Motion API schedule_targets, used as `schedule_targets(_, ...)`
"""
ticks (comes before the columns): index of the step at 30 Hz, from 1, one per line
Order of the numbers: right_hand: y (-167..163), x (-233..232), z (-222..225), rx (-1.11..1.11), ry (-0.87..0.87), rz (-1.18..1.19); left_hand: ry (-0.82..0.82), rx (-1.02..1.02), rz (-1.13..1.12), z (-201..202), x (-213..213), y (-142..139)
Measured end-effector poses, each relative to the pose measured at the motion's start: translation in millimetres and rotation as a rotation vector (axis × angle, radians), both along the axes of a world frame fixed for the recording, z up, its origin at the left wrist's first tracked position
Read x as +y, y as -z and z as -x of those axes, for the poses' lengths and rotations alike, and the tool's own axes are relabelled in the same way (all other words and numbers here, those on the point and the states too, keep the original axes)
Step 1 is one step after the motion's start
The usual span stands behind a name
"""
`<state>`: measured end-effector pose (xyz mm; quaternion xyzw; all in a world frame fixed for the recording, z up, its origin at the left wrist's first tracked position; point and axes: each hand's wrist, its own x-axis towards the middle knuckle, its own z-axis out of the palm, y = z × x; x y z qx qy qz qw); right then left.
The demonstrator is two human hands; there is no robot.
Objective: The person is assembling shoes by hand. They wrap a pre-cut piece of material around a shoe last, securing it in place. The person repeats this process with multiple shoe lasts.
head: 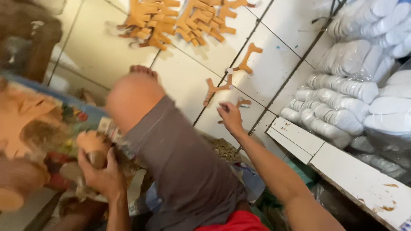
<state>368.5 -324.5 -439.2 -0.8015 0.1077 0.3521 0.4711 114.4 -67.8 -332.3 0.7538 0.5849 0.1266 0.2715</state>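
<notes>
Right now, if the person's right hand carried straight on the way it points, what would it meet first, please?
Most likely the tan Y-shaped cutout lying on the white tiled floor just beyond the right hand; the fingertips look nearly on it, though depth is unclear.

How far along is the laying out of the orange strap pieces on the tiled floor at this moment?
Done: two dense piles of orange strap pieces lie on the tiled floor, with a few singles nearer. In hand: the right hand reaches to a piece on the floor; the left hand grips a brown, blurred object. Left: bagged white soles sit stacked, untouched.
</notes>
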Motion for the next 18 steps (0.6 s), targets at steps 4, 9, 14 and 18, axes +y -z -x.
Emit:
schedule_targets(4,44.2,-51.5,0.4,-0.21,-0.282,0.345,0.037,0.064,0.009,-4.3,-2.4,10.0)
schedule_targets(9,76.2,-66.8,3.3,-0.609,-1.019,0.562,0.308,0.26,-0.195,19.3,-5.5,-2.6)
schedule_targets(14,109.7,-59.8,-14.9,-0.543,-1.227,0.583,0.062,0.208,-0.115,31.2,-13.1,-20.2)
schedule_targets(18,89.8,-43.5,-37.3,-0.046,-0.898,0.506,-0.086,0.028,-0.103,21.4,-14.3,-50.8)
